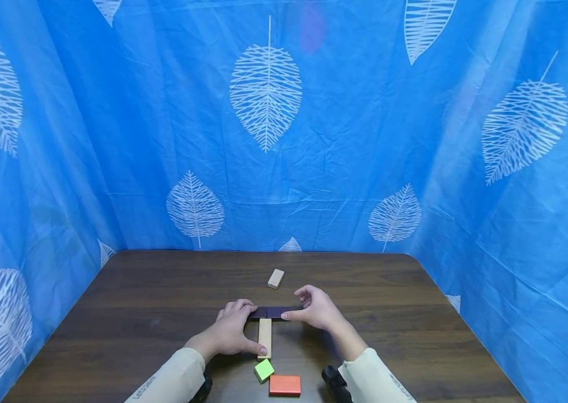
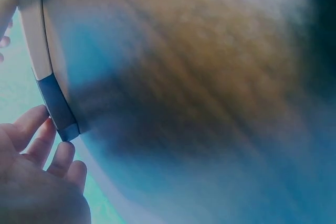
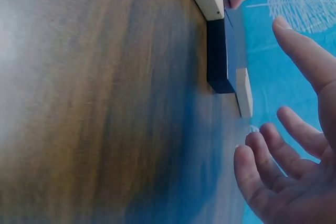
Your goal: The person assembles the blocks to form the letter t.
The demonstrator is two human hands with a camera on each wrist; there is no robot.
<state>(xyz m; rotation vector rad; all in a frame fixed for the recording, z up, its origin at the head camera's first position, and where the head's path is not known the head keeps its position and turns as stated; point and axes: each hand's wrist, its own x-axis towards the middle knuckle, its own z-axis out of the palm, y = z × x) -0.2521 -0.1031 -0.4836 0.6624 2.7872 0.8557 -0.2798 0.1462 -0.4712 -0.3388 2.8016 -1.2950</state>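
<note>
Two dark blocks, a left one and a right one, lie end to end on the table. A long pale wooden block runs from their joint toward the near side, forming a T. My left hand spans the shape from the left, its fingertips at the left dark block and its thumb by the pale block's near end. In the left wrist view, extended fingers touch the dark block's end. My right hand is beside the right dark block; the right wrist view shows its spread fingers apart from it.
Just below the pale block sits a green block, turned at an angle. A red-orange block lies nearer still, slightly right. Beyond the dark blocks is a small pale block. A blue leaf-patterned curtain hangs behind the brown table.
</note>
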